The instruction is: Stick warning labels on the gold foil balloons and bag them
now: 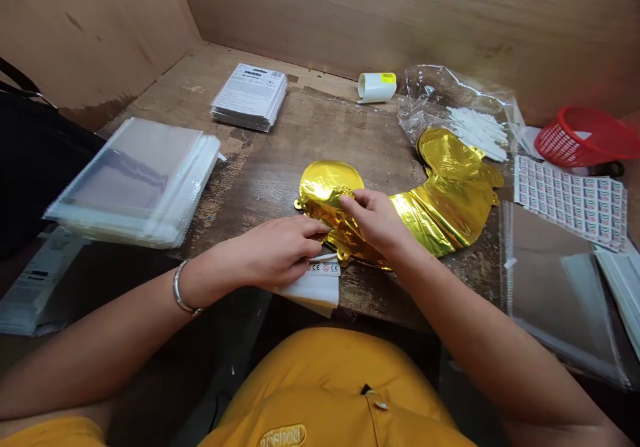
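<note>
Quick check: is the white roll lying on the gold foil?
No, the white roll lies directly on the table, beyond the gold foil and apart from it.

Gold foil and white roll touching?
Apart. The head view shows it: brown tabletop lies between the gold foil and the white roll farther back.

A stack of packets (250,94) lies toward the back of the table (265,157), left of a white roll (376,90) bearing a yellow label. A red basket (563,142) sits far right, a black bag (40,167) far left.
</note>
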### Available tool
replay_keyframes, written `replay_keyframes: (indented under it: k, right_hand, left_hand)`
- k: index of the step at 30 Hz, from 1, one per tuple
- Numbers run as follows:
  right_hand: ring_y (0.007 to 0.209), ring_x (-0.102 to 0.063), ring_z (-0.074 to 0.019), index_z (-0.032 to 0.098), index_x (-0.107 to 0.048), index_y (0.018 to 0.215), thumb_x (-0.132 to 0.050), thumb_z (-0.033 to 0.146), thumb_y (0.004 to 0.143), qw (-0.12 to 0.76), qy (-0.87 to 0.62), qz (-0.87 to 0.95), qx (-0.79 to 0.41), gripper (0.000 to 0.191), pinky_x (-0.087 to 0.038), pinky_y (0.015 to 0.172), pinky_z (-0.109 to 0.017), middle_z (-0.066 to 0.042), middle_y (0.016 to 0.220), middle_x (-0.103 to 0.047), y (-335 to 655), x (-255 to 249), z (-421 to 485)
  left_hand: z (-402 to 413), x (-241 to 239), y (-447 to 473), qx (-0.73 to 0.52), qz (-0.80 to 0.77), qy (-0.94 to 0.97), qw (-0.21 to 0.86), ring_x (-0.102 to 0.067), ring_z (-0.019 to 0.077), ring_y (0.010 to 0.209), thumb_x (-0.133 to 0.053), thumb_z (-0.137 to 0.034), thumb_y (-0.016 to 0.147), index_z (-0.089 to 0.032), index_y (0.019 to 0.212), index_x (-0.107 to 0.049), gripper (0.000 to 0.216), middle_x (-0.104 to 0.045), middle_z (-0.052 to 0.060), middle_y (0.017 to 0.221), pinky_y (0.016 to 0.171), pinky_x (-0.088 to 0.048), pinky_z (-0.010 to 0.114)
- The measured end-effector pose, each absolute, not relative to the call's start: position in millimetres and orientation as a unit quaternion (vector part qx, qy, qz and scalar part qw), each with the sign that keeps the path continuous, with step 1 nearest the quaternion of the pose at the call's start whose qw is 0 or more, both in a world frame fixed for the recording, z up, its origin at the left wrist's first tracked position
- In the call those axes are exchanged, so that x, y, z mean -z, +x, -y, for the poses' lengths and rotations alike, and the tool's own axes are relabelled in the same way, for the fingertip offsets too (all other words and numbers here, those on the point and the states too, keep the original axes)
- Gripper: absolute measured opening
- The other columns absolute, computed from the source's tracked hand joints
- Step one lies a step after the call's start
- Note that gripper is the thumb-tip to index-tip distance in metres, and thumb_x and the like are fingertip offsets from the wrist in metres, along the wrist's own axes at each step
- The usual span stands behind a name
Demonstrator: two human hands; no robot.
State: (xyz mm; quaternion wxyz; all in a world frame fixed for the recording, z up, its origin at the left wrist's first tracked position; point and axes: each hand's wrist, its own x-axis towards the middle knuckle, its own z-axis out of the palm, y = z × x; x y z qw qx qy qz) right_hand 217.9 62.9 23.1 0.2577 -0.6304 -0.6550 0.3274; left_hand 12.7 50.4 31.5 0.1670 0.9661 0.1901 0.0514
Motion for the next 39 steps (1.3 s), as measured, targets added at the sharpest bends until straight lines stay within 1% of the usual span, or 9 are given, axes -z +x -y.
replay_keyframes:
  k: [6, 10, 13, 18, 22, 26, 29, 33, 39]
  right_hand:
    - [0.087, -0.053, -0.0246, 0.015, -0.062, 0.09, -0.061, 0.02, 0.072, 0.195, -0.578, 0.78, -0.137, 0.019, -0.043, 0.077, -0.037, -0.012, 0.093, -0.063, 209, -26, -16]
    - [0.082, -0.06, -0.0209, 0.018, -0.068, 0.083, -0.053, 0.017, 0.08, 0.25, -0.602, 0.734, -0.19, 0.015, -0.046, 0.077, -0.035, -0.007, 0.086, -0.069, 234, -35, -18]
    - [0.067, -0.059, -0.0155, 0.018, -0.067, 0.075, -0.065, 0.023, 0.073, 0.344, -0.654, 0.613, -0.279, 0.006, -0.047, 0.066, -0.03, -0.001, 0.071, -0.066, 287, -41, -54]
    - [0.059, -0.054, -0.0133, 0.017, -0.054, 0.061, -0.067, 0.017, 0.063, 0.393, -0.8, 0.435, -0.13, 0.013, -0.045, 0.062, -0.029, 0.002, 0.06, -0.057, 399, -46, -106]
    - [0.076, -0.059, -0.0237, 0.017, -0.054, 0.061, -0.061, 0.012, 0.065, 0.38, -0.843, 0.379, -0.024, 0.009, -0.045, 0.076, -0.041, -0.007, 0.071, -0.062, 441, -47, -112]
    - [0.106, -0.055, -0.0282, 0.013, -0.065, 0.09, -0.056, 0.013, 0.074, 0.378, -0.82, 0.429, 0.042, 0.018, -0.037, 0.096, -0.044, -0.017, 0.107, -0.065, 406, -56, -92]
    - [0.099, -0.06, -0.0223, 0.017, -0.067, 0.102, -0.055, 0.025, 0.086, 0.355, -0.702, 0.617, -0.027, 0.021, -0.044, 0.091, -0.037, -0.01, 0.104, -0.068, 333, -63, -49]
    - [0.1, -0.061, -0.0197, 0.02, -0.06, 0.118, -0.068, 0.035, 0.082, 0.231, -0.462, 0.818, -0.254, 0.04, -0.048, 0.086, -0.031, -0.007, 0.108, -0.068, 245, -67, 17]
    - [0.066, -0.059, -0.012, 0.019, -0.066, 0.079, -0.059, 0.024, 0.088, 0.222, -0.521, 0.749, -0.346, 0.012, -0.045, 0.064, -0.024, 0.001, 0.073, -0.067, 218, -51, 31]
  left_hand:
    - [-52, -31, 14, -0.019, -0.21, 0.962, 0.176, -0.062, 0.0247, 0.095, -0.054, -0.021, 0.084, -0.018, 0.081, -0.068, 0.015, -0.067, 0.01, 0.094, 0.086, -0.051, 0.039]
    - [-53, -30, 12, -0.032, -0.189, 0.966, 0.176, -0.056, 0.0267, 0.118, -0.052, -0.02, 0.085, -0.018, 0.091, -0.069, 0.018, -0.059, 0.013, 0.131, 0.103, -0.044, 0.042]
    - [-53, -28, 10, -0.02, -0.193, 0.965, 0.177, -0.051, 0.0269, 0.127, -0.049, -0.021, 0.087, -0.02, 0.094, -0.069, 0.021, -0.049, 0.01, 0.144, 0.11, -0.037, 0.044]
    - [-53, -25, 10, -0.02, -0.205, 0.962, 0.18, -0.05, 0.0257, 0.129, -0.046, -0.021, 0.088, -0.022, 0.09, -0.068, 0.022, -0.049, 0.006, 0.144, 0.111, -0.036, 0.044]
    - [-53, -24, 11, -0.019, -0.211, 0.96, 0.184, -0.049, 0.0254, 0.13, -0.047, -0.021, 0.087, -0.023, 0.093, -0.068, 0.021, -0.049, 0.005, 0.145, 0.112, -0.034, 0.045]
    - [-54, -26, 10, -0.018, -0.211, 0.956, 0.202, -0.051, 0.0268, 0.126, -0.048, -0.02, 0.087, -0.022, 0.092, -0.067, 0.02, -0.05, 0.006, 0.143, 0.111, -0.033, 0.047]
    - [-49, -36, 8, -0.05, -0.219, 0.94, 0.258, -0.055, 0.025, 0.12, -0.049, -0.02, 0.087, -0.02, 0.086, -0.065, 0.016, -0.056, 0.007, 0.136, 0.107, -0.036, 0.042]
    - [-35, -55, 7, -0.077, -0.262, 0.878, 0.393, -0.062, 0.0162, 0.085, -0.052, -0.022, 0.086, -0.017, 0.078, -0.063, 0.015, -0.068, 0.005, 0.1, 0.074, -0.046, 0.024]
    - [-19, -59, 1, -0.049, -0.359, 0.771, 0.524, -0.059, 0.0126, 0.069, -0.057, -0.036, 0.085, -0.018, 0.089, -0.069, 0.022, -0.068, -0.002, 0.078, 0.059, -0.04, 0.02]
